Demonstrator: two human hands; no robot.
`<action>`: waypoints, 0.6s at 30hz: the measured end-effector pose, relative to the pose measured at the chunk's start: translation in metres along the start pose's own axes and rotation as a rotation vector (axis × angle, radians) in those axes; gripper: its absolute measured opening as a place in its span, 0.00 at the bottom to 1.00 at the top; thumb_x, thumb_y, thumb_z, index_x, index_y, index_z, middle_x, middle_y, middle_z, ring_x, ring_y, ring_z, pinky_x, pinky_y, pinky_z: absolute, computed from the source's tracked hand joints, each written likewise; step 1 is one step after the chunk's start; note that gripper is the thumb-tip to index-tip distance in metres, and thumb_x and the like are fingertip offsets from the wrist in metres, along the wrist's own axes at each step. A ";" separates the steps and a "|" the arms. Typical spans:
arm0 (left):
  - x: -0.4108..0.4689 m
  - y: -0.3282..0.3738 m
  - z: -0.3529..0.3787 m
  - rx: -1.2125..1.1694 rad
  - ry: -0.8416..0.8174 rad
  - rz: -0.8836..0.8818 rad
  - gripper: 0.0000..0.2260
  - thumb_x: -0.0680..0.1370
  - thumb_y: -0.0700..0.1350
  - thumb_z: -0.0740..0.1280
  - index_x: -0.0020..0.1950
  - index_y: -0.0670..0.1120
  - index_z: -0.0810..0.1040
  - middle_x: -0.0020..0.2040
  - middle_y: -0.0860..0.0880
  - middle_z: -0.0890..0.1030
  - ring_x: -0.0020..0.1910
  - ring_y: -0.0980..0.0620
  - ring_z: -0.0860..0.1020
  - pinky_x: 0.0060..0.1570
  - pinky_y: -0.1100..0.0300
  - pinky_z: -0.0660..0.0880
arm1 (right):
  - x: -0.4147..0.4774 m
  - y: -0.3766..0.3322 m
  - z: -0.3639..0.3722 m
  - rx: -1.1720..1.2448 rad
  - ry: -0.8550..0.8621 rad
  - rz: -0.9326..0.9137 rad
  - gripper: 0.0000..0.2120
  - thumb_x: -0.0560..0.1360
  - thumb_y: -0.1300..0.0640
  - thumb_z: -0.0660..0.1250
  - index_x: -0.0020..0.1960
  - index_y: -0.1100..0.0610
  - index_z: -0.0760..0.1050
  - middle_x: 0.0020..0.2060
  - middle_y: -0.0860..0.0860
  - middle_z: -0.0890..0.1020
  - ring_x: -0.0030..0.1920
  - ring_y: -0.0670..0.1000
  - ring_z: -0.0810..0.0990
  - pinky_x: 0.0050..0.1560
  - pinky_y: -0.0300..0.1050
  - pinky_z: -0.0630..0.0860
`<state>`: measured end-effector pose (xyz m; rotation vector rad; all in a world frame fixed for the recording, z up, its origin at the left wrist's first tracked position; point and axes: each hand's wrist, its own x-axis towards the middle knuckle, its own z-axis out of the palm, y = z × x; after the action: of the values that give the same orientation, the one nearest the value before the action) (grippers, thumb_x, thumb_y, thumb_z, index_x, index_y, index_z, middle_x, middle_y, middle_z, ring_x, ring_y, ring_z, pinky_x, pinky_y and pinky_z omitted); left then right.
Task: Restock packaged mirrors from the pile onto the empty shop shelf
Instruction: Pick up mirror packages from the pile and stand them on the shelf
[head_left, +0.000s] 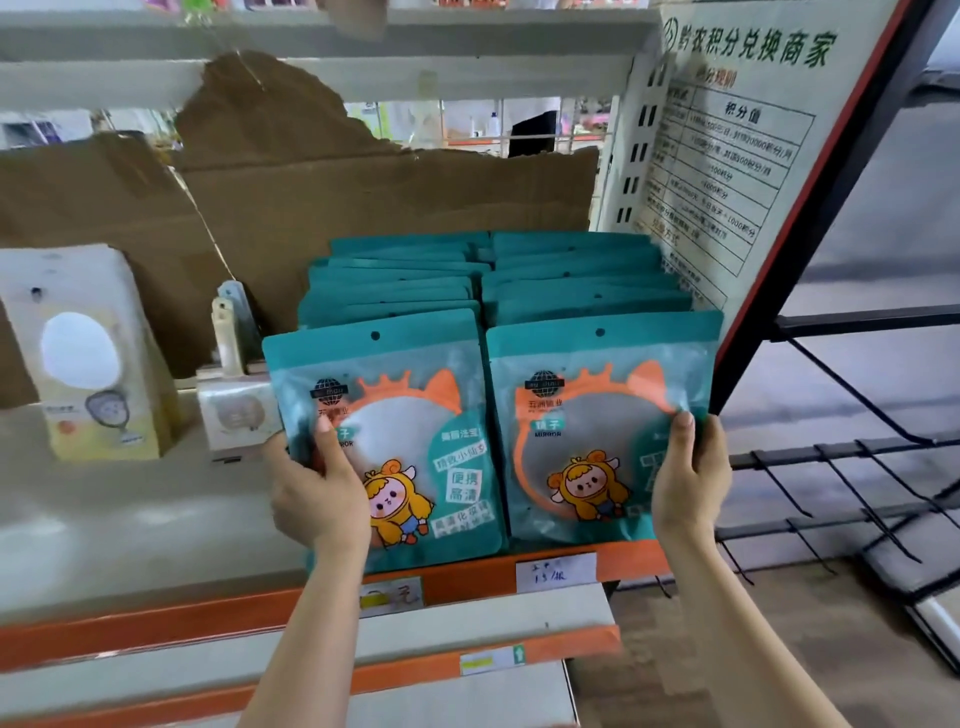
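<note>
Two rows of teal packaged mirrors stand upright on the shop shelf (130, 519), filling its right end. My left hand (317, 493) grips the left edge of the front pack of the left row (415, 441), thumb across its face. My right hand (688, 483) holds the right edge of the front pack of the right row (587, 431), thumb on the front. Both front packs show an orange cat-eared mirror and a cartoon figure. Several more teal packs (493, 270) stand behind them.
A pale boxed mirror (88, 358) and a smaller box (239, 415) stand on the shelf's left part. Torn brown cardboard (322, 171) lines the back. A printed notice board (727, 156) leans at the right end, beside a black wire rack (857, 467). Orange price strip (467, 577) runs along the shelf front.
</note>
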<state>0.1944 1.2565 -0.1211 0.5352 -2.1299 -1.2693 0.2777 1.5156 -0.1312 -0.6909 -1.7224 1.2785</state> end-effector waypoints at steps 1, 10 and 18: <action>0.000 -0.003 0.000 -0.001 -0.008 0.012 0.21 0.79 0.57 0.59 0.61 0.40 0.71 0.53 0.38 0.80 0.52 0.36 0.78 0.52 0.46 0.73 | 0.001 0.002 0.001 -0.020 0.005 -0.009 0.13 0.81 0.50 0.56 0.42 0.57 0.67 0.31 0.47 0.71 0.30 0.41 0.69 0.33 0.41 0.66; -0.005 -0.014 -0.005 0.073 -0.169 0.165 0.38 0.68 0.62 0.72 0.70 0.44 0.64 0.66 0.40 0.71 0.64 0.40 0.69 0.61 0.41 0.70 | 0.004 0.018 -0.002 -0.222 -0.030 -0.034 0.16 0.76 0.55 0.66 0.59 0.64 0.70 0.53 0.57 0.72 0.57 0.58 0.70 0.53 0.45 0.66; -0.008 -0.022 -0.008 0.200 -0.220 0.296 0.40 0.68 0.62 0.70 0.73 0.44 0.62 0.71 0.40 0.67 0.69 0.38 0.65 0.64 0.38 0.65 | -0.012 0.027 -0.007 -0.322 -0.018 -0.072 0.28 0.73 0.54 0.70 0.68 0.62 0.64 0.60 0.61 0.71 0.61 0.58 0.67 0.61 0.60 0.68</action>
<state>0.2068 1.2458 -0.1395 0.1537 -2.4279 -0.9940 0.2876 1.5173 -0.1597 -0.7934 -1.9722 0.9698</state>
